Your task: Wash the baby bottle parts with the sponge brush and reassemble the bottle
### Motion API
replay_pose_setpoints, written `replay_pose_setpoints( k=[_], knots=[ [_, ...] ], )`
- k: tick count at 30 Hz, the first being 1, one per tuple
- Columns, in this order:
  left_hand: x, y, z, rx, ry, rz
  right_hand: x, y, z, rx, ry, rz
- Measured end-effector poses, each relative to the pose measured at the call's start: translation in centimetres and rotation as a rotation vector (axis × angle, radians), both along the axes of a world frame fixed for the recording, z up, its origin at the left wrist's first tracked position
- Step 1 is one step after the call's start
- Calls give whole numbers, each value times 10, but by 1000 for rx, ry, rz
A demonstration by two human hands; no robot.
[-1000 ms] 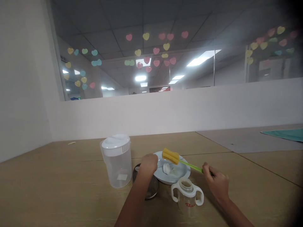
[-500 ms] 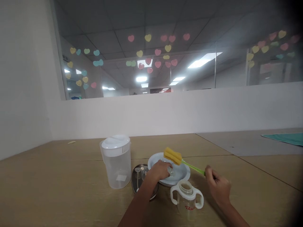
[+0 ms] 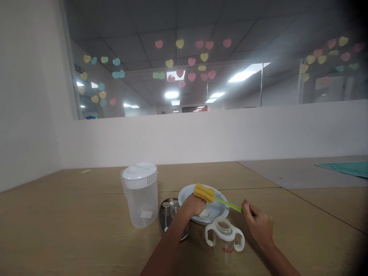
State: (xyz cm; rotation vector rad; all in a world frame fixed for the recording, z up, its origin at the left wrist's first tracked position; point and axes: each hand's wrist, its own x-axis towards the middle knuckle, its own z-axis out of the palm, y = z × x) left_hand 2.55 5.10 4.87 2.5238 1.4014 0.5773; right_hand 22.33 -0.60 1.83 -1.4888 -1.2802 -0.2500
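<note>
1. And now the sponge brush [image 3: 211, 195] has been brought across the fingertips of the left hand [image 3: 194, 205]; half a second ago it was seen just beyond them. The work of both hands is, it seems, now gathered at one spot.
2. The brush's slim green handle [image 3: 230, 205] is gripped in the closed right hand [image 3: 258, 224], the soft, grooved yellow head being angled away to that hand's left.
3. The left hand is held with fingers bunched over the smooth, pale-blue dish [image 3: 220, 212]. Its fingertips are hidden by the sponge; whether anything is pinched there cannot be told.
4. Just beside that hand, on its right, a white plastic ring [image 3: 204, 214] is seen lying in the dish.
5. Nearer the body, between the hands, a clear, two-handled cup [image 3: 224, 241] is left standing upright, lidless, white-collared.
6. Left of the left hand, a white straw piece [image 3: 166, 219] is held in a shiny, round metal tray [image 3: 161, 223]; beyond, a tall, translucent pitcher [image 3: 140, 197] is stood.
</note>
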Motion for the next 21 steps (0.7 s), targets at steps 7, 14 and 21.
replay_pose_setpoints(
  k=[7, 14, 21],
  knots=[
    [-8, 5, 32, -27, -333, 28, 8, 3, 2, -116, 229, -106],
    [-25, -24, 67, 229, -416, 98, -3, 3, -3, -90, 141, -1],
    [-44, -23, 63, 221, -24, 169, -1, 0, 6, -42, 370, -38]
  ],
)
